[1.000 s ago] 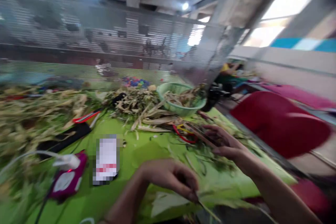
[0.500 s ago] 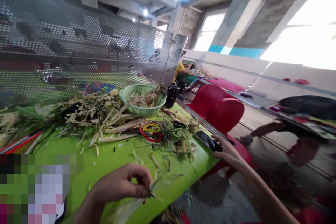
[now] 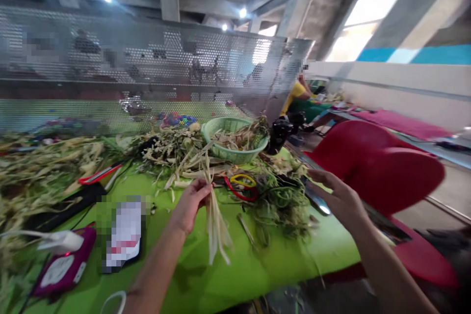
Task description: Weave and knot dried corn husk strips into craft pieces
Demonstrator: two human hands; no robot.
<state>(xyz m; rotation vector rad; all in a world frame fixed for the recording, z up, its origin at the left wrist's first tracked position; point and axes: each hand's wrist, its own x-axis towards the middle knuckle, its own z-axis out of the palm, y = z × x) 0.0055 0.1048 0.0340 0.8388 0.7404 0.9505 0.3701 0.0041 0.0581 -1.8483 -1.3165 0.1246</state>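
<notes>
My left hand (image 3: 189, 206) pinches a bundle of pale dried husk strips (image 3: 215, 228), which stick up above the fingers and hang down below them. My right hand (image 3: 340, 198) is over the table's right edge with its fingers apart, holding nothing. Just left of it lies a dark phone (image 3: 319, 200), partly hidden by that hand. Between the hands are a tangle of green fibres (image 3: 283, 203) and scissors with red and yellow handles (image 3: 241, 197).
A green basket (image 3: 235, 156) with dry husks stands at the back, beside heaped husk scraps (image 3: 169, 147). Left are a phone (image 3: 125, 230), a purple power bank (image 3: 66, 262) and a red-edged cutter (image 3: 99, 175). Red chairs (image 3: 379, 167) flank the table (image 3: 257, 274); a person in yellow (image 3: 294, 95) sits beyond.
My view has turned left. My left hand has raised the husk strips from low over the table to upright in front of the basket. My right hand has come off the dark phone.
</notes>
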